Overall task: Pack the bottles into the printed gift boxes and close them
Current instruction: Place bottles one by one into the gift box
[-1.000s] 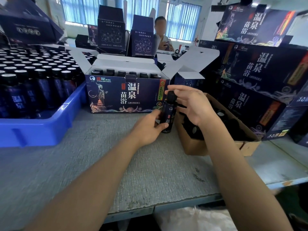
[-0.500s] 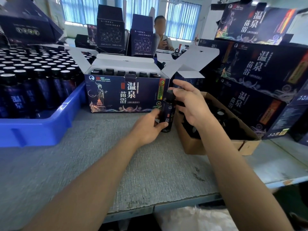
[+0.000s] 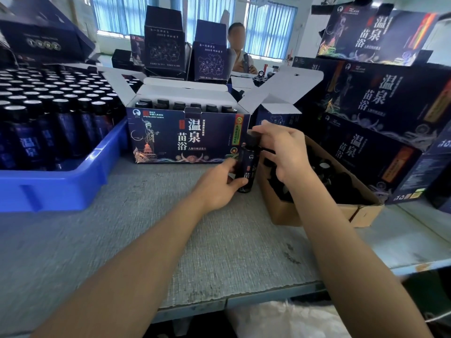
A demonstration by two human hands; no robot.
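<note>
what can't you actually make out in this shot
1. head view: cap of the bottle sits mostly under the right hand.
2. head view: brown carton contents are dark, partly behind the right forearm.
3. head view: open gift box front wall hides all but cap tops.
4. head view: bottle label partly behind the left hand.

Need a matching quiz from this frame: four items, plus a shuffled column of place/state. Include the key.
Column A
1. blue tray
2. open gift box
3. brown carton
4. held bottle

Column B
a. upright, gripped by the left hand
b. centre, flaps up, bottle row inside
c. far left, full of capped bottles
d. right of the gift box, dark pieces inside

Pairs: 1-c, 2-b, 3-d, 4-a
</note>
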